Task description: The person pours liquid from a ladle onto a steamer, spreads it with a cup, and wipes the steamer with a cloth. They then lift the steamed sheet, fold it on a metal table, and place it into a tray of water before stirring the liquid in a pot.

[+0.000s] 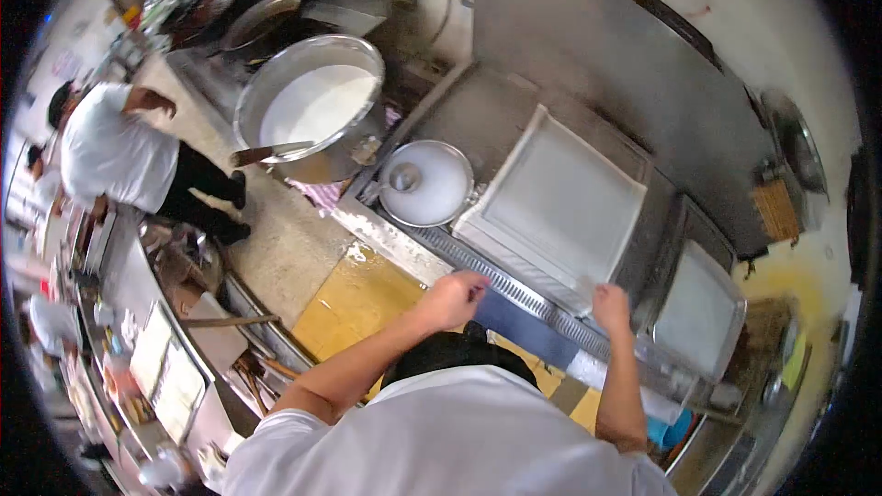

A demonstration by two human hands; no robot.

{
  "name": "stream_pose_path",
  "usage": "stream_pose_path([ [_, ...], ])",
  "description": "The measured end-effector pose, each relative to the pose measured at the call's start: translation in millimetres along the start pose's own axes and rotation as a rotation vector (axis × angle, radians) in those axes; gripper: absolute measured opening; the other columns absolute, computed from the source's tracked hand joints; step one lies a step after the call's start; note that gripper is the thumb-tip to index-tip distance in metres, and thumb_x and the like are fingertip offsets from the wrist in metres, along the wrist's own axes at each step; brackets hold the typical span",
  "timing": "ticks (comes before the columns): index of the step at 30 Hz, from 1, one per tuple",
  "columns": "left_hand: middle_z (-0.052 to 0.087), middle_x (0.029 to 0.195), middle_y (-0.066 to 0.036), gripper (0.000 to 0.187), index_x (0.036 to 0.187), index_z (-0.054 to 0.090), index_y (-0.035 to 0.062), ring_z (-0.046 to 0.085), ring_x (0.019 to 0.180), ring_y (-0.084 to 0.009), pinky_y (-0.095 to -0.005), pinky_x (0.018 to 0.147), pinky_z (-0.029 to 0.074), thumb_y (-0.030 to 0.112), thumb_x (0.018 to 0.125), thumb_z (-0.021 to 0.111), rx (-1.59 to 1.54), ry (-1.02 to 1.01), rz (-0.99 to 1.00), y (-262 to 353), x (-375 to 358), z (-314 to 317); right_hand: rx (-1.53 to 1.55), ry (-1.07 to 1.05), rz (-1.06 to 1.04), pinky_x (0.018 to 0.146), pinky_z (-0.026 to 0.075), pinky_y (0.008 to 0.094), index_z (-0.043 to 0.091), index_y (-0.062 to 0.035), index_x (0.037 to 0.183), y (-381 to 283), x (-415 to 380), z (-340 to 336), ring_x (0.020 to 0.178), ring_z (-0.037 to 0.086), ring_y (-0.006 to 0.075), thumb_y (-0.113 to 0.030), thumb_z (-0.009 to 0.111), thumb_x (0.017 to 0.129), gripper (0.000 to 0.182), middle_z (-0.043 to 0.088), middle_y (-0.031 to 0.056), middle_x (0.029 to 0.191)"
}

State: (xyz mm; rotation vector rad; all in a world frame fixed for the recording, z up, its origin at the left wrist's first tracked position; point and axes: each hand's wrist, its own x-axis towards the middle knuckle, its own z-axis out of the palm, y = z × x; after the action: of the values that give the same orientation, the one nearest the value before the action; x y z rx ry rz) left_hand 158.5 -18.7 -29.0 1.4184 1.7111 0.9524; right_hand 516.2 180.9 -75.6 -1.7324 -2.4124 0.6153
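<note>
My left hand (457, 300) is closed with fingers curled, in front of the steel counter's slotted front strip (514, 276). Whatever its fingers may hold is hidden. My right hand (611, 306) is curled closed too, right at the near right corner of a large rectangular tray (570, 197). A pale, cloth-like rim runs around that tray, and a smooth, whitish, wet-looking layer covers its inside. I cannot tell whether the right fingers pinch the rim. Left of the tray stands a round metal pan (441, 197) of milky white liquid with a small metal ladle bowl (404, 176) in it.
A big metal pot (253, 115) of white liquid stands at the upper left, a wooden-handled tool (266, 154) across its rim. Another white-filled tray (703, 308) lies to the right. A person (119, 142) stands at the left near a crowded worktable (119, 262). Yellow tiles (354, 298) show below.
</note>
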Motion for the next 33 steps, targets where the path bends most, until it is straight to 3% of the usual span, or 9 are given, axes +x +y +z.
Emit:
stream_pose_path([
  [2, 0.069, 0.107, -0.018, 0.026, 0.113, 0.071, 0.0073, 0.070, 0.093, -0.0365, -0.0432, 0.083, 0.057, 0.009, 0.087, 0.069, 0.069, 0.028, 0.034, 27.4, -4.8, 6.8, 0.251, 0.009, 0.046, 0.077, 0.057, 0.0401, 0.074, -0.0022, 0.104, -30.9, -26.2, -3.1, 0.085, 0.073, 0.0314, -0.012, 0.064, 0.086, 0.023, 0.074, 0.0196, 0.092],
  [4, 0.066, 0.108, -0.017, 0.026, 0.113, 0.071, 0.0086, 0.068, 0.094, -0.0372, -0.0444, 0.083, 0.057, 0.010, 0.087, 0.069, 0.124, 0.064, 0.058, 39.5, -7.7, 20.9, 0.391, 0.041, -0.115, 0.075, 0.056, 0.0351, 0.073, -0.0023, 0.105, -51.4, -38.7, 14.1, 0.079, 0.071, 0.0250, -0.010, 0.070, 0.084, 0.023, 0.073, 0.0151, 0.090],
  [6, 0.064, 0.109, -0.017, 0.026, 0.113, 0.070, 0.0094, 0.067, 0.095, -0.0379, -0.0457, 0.083, 0.056, 0.011, 0.087, 0.069, 0.164, 0.116, 0.062, 34.6, -12.7, 37.6, 0.427, -0.052, -0.146, 0.074, 0.056, 0.0344, 0.074, -0.0019, 0.100, -101.8, -53.0, 7.2, 0.077, 0.069, 0.0248, -0.011, 0.073, 0.083, 0.019, 0.071, 0.0140, 0.088],
  [9, 0.064, 0.104, -0.019, 0.024, 0.112, 0.070, 0.0075, 0.067, 0.095, -0.0406, -0.0478, 0.084, 0.056, 0.008, 0.088, 0.065, 0.155, 0.122, 0.004, 36.3, -26.0, 38.0, 0.486, -0.113, -0.444, 0.069, 0.053, 0.0367, 0.072, 0.0002, 0.084, -148.3, -56.2, 9.7, 0.078, 0.066, 0.0253, -0.012, 0.077, 0.082, 0.013, 0.069, 0.0132, 0.085],
  [16, 0.064, 0.111, -0.021, 0.028, 0.120, 0.067, 0.0050, 0.067, 0.096, -0.0402, -0.0466, 0.086, 0.055, 0.015, 0.094, 0.066, 0.081, 0.301, -0.181, 17.4, -80.8, -8.0, 0.624, -0.282, -0.670, 0.068, 0.053, 0.0332, 0.071, 0.0020, 0.079, -238.5, -60.4, 5.5, 0.080, 0.067, 0.0228, -0.008, 0.075, 0.084, 0.011, 0.069, 0.0134, 0.098],
  [23, 0.063, 0.114, -0.020, 0.032, 0.122, 0.066, 0.0041, 0.068, 0.099, -0.0348, -0.0437, 0.085, 0.055, 0.017, 0.093, 0.069, 0.053, 0.535, -0.233, -42.9, -125.5, -94.0, 0.476, -0.357, -0.918, 0.071, 0.056, 0.0378, 0.069, -0.0024, 0.117, -339.9, -33.1, 38.1, 0.088, 0.066, 0.0295, -0.009, 0.073, 0.083, 0.034, 0.065, 0.0162, 0.114],
  [26, 0.063, 0.115, -0.019, 0.033, 0.123, 0.066, 0.0045, 0.069, 0.096, -0.0325, -0.0427, 0.085, 0.055, 0.016, 0.092, 0.070, -0.059, 0.588, -0.246, -56.2, -148.3, -156.4, 0.539, -0.301, -0.905, 0.074, 0.055, 0.0383, 0.063, -0.0020, 0.128, -446.3, -48.1, 19.1, 0.095, 0.064, 0.0300, -0.010, 0.072, 0.084, 0.045, 0.062, 0.0177, 0.122],
  [30, 0.066, 0.114, -0.017, 0.030, 0.120, 0.068, 0.0028, 0.071, 0.087, -0.0301, -0.0398, 0.080, 0.057, 0.011, 0.091, 0.071, 0.000, 0.727, -0.195, -98.4, -175.4, -229.1, 0.477, -0.120, -1.099, 0.089, 0.054, 0.0411, 0.048, -0.0006, 0.144, -578.0, -46.6, 9.2, 0.116, 0.059, 0.0356, -0.008, 0.070, 0.084, 0.064, 0.052, 0.0209, 0.139],
  [33, 0.066, 0.113, -0.017, 0.028, 0.116, 0.069, 0.0018, 0.070, 0.088, -0.0320, -0.0405, 0.081, 0.056, 0.010, 0.090, 0.070, -0.036, 0.776, -0.204, -114.0, -193.1, -282.8, 0.205, 0.190, -1.349, 0.099, 0.052, 0.0451, 0.047, -0.0029, 0.146, -663.7, -43.3, 9.7, 0.132, 0.049, 0.0416, -0.005, 0.068, 0.083, 0.066, 0.045, 0.0255, 0.147],
])
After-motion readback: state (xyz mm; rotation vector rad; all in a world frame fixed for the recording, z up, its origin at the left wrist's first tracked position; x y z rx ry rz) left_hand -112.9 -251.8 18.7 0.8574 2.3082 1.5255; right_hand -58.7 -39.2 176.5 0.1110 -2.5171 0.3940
